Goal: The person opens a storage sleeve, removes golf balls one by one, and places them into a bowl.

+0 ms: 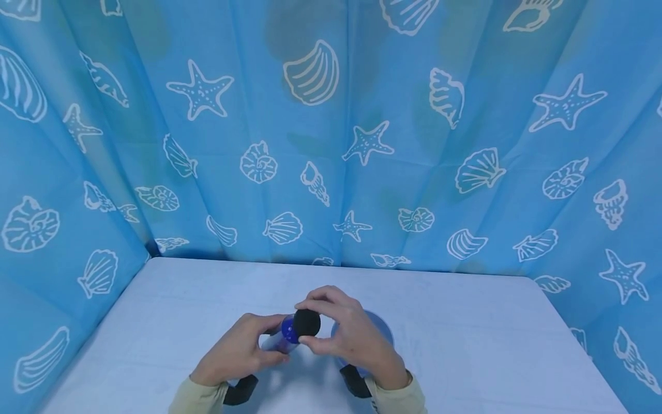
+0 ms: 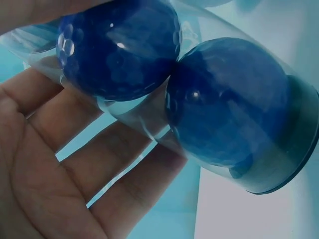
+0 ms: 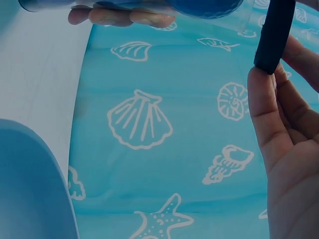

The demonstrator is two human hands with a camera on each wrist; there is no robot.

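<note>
My left hand (image 1: 235, 351) grips a clear plastic tube (image 1: 274, 343), thumb on one side and fingers around the other. Inside it sit blue dimpled golf balls; two show in the left wrist view, a darker golf ball (image 2: 119, 55) and a golf ball near the capped end (image 2: 224, 99). Between thumb and fingers, my right hand (image 1: 357, 333) pinches a round black lid (image 1: 307, 323) by its edge. In the right wrist view the lid stands just off the tube's end, with a blue ball close inside that end.
A blue bowl (image 1: 380, 329) stands on the white table (image 1: 481, 345), partly hidden behind my right hand. Blue curtains (image 1: 362, 190) with white shell and starfish prints hang along the table's back and sides. Black straps (image 1: 241, 391) circle the wrists.
</note>
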